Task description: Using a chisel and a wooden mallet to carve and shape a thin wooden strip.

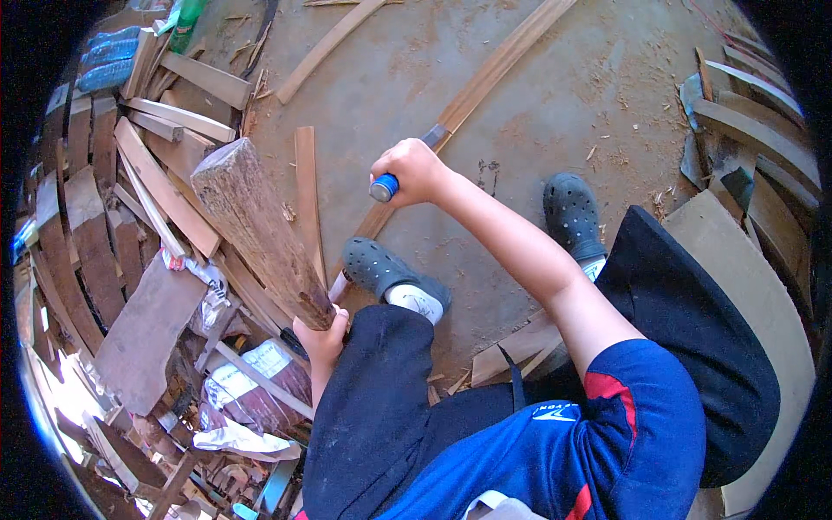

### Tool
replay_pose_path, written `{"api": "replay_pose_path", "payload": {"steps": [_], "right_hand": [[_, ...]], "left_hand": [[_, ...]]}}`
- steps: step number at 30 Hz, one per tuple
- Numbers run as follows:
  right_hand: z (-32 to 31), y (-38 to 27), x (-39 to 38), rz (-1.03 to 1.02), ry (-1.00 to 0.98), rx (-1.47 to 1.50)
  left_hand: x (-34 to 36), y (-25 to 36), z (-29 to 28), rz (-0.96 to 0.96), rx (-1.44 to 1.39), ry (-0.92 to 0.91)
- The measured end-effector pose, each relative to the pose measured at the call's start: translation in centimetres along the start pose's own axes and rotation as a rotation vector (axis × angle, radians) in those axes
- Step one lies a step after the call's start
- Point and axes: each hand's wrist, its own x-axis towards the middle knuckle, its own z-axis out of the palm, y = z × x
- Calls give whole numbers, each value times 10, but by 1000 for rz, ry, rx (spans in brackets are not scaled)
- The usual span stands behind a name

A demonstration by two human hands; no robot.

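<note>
My right hand [411,173] is closed round the blue handle [384,187] of a chisel, whose short grey metal part [436,135] shows past my fingers. That metal meets a long, narrow wooden strip [494,69] lying on the floor; the strip runs beneath my hand toward my left shoe. Lower left, my left hand [324,342] is closed at the narrow-looking lower end of a thick, rough wooden block [260,221]. The block slants up and away from that hand, its broad end higher in view. Some of the left fingers are hidden behind the wood.
Boards and offcuts [95,225] crowd the left side, with a filled sack [260,390] among them. A loose strip [307,191] lies near the block. My grey clogs [572,212] stand on the concrete floor [511,208]. Curved planks [754,139] are stacked at right.
</note>
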Motion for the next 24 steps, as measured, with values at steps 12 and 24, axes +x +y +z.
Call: {"api": "replay_pose_path", "payload": {"steps": [12,24], "right_hand": [[-4,7,13,-7,55,45],[-8,9,13,27,39,37]], "left_hand": [[-7,8,7,99,67,83],[-4,17,38,-68,45,-121]]}}
